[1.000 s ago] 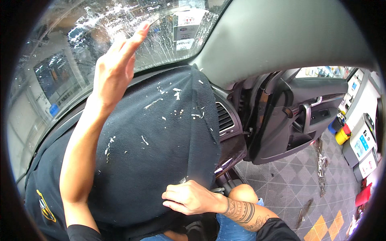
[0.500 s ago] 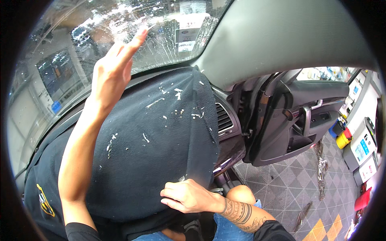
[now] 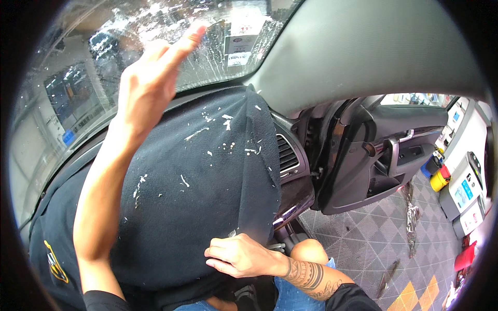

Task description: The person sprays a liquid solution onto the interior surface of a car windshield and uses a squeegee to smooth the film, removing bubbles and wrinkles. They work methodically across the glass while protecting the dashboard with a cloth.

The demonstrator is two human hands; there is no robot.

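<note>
My left hand [image 3: 150, 85] is raised against the wet, streaked windscreen [image 3: 207, 65]. Its foremost finger stretches toward a paper label [image 3: 241, 45] on the glass, and the others curl in. A thin dark sliver shows by the fingertip, too small and blurred to name. Low on a black cloth [image 3: 166, 228] over the dashboard rests my right hand [image 3: 238, 255], its fingers closed. A small clear scrap [image 3: 232, 234] pokes out beside its knuckles; what the fingers hold is hidden. White shreds [image 3: 226, 123] and crumbs lie scattered over the cloth.
Right of the cloth are an air vent [image 3: 287, 153] and the grey windscreen pillar trim [image 3: 332, 57]. An open car door [image 3: 389, 150] stands beyond, over a grey tiled floor [image 3: 342, 243] with a crumpled clear wrapper [image 3: 411, 220]. Bins and a yellow container [image 3: 440, 179] line the right side.
My left hand has slid a little up and right along the glass, toward the label. My right hand stays almost where it was on the cloth. The view has shifted slightly.
</note>
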